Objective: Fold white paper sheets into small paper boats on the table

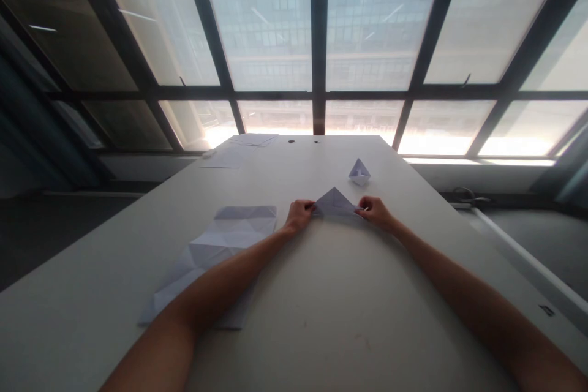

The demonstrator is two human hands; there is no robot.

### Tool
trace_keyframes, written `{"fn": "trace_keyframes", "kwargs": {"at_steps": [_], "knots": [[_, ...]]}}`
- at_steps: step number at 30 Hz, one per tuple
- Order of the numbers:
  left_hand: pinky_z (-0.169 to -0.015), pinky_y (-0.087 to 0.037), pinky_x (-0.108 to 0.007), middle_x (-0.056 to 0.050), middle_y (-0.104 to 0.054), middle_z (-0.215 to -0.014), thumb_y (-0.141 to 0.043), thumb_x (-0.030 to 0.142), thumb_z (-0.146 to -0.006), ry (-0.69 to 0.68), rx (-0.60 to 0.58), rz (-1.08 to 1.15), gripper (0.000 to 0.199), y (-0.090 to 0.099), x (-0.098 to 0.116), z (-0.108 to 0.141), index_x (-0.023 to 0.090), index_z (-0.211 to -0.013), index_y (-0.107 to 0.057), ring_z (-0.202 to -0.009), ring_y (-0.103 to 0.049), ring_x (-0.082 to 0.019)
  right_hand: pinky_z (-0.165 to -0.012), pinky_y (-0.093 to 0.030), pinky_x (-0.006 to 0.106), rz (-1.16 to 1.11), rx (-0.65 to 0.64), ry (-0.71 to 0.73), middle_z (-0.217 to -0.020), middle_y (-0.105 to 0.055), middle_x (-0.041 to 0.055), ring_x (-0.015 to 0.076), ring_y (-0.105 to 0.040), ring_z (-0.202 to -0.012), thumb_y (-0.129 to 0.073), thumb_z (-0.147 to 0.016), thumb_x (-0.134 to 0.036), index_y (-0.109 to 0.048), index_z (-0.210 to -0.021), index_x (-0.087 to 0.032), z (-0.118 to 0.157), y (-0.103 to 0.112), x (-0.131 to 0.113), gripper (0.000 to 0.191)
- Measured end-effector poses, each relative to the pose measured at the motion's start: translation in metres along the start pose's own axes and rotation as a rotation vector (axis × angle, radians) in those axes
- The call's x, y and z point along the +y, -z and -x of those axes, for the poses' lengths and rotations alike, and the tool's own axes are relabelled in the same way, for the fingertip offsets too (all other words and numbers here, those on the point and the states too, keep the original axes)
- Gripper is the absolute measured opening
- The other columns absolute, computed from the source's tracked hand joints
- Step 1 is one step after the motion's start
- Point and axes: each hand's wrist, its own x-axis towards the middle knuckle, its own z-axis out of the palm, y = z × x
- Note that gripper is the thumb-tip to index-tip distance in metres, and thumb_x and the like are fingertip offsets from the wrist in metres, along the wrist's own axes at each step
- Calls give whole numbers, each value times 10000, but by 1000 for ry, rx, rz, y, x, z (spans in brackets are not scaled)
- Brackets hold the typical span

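A white sheet of paper folded into a triangle (334, 202) is held between my two hands over the white table (331, 282), its peak pointing away from me. My left hand (300, 214) pinches the left corner of the folded paper. At the right corner, the fingers of my right hand (375, 213) are closed on its edge. Just beyond my right hand stands a folded paper boat (359, 173) with a pointed middle. Creased, unfolded paper (215, 248) lies to the left, partly hidden beneath my left forearm.
Flat white sheets (225, 158) lie at the table's far left corner. Two small dark spots, one a round hole (291, 141), mark the far end. Tall framed windows (271, 24) rise beyond the table. A dark curtain (41, 122) hangs at the left.
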Motion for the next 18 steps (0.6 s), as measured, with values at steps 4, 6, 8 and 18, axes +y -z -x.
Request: {"fn": "trace_keyframes", "kwargs": {"at_steps": [4,6,8,18], "knots": [[-795,-507,-308,-89,-775,-935,-625,196,-846,-8,11,-20,216,0,-2,0,168,-975,-796,-840,-709,-215,-569,-447,253,-27,-98,29,-693,-633,7,139,-552,-612,-690,-682,-347,-642,-721,-171,5,0,-4,186],[-786,-502,-302,-90,-775,-928,-625,193,-846,-16,21,-22,215,0,-3,0,165,-971,-797,-833,-709,-215,-567,-452,247,-41,-147,46,-721,-644,8,136,-561,-615,-687,-704,-344,-655,-757,-168,6,0,-5,187],[-772,-497,-295,-90,-775,-933,-628,193,-846,-19,28,-17,210,0,-2,0,163,-968,-797,-827,-709,-213,-560,-450,242,-37,-159,62,-732,-645,5,132,-559,-611,-680,-714,-331,-654,-773,-170,7,-1,-5,174],[-764,-502,-296,-93,-775,-933,-628,217,-848,-15,30,1,211,1,-1,0,162,-961,-798,-827,-714,-219,-583,-441,255,57,-185,167,-833,-681,52,149,-567,-659,-652,-809,-387,-713,-832,-171,10,-1,-11,225]]}}
